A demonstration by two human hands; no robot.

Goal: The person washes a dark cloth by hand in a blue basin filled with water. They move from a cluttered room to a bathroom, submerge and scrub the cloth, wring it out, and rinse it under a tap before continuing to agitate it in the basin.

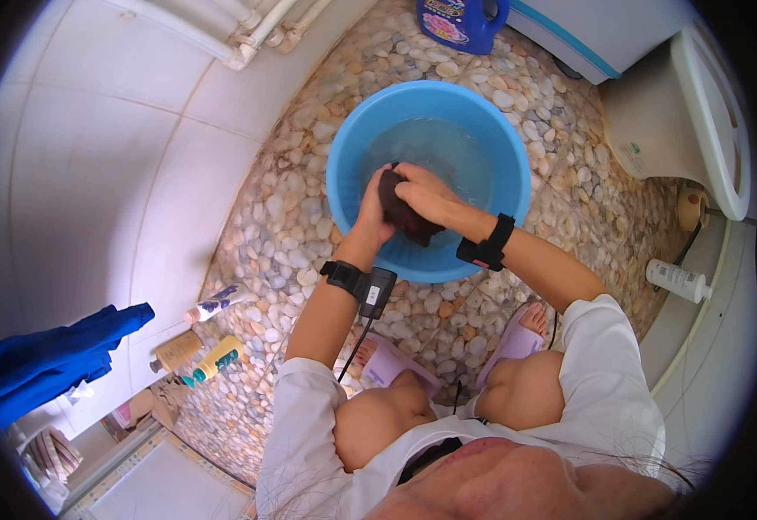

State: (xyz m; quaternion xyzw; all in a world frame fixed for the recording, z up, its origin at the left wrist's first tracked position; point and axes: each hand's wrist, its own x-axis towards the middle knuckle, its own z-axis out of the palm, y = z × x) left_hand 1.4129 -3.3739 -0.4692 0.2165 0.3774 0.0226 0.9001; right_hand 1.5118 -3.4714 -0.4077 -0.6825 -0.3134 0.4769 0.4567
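Note:
A round blue plastic basin (342,165) stands on the pebbled floor in front of me, with cloudy water (435,139) in it. Over its near half, my left hand (373,206) and my right hand (430,192) are closed on a bunched, dark brown cloth (403,217). The left hand grips it from the left side. My right fingers curl over its top, and its lower end hangs between my wrists. Folds hide what kind of cloth it is. Something dark in the water behind my right hand is too unclear to name.
Beyond the basin stands a blue detergent bottle (461,26), beside a white cabinet-like body (604,30) with a blue stripe. A toilet (669,113) and a white bottle (678,280) are at right. Several bottles (218,360) lie by the left wall, near hanging blue cloth (58,351).

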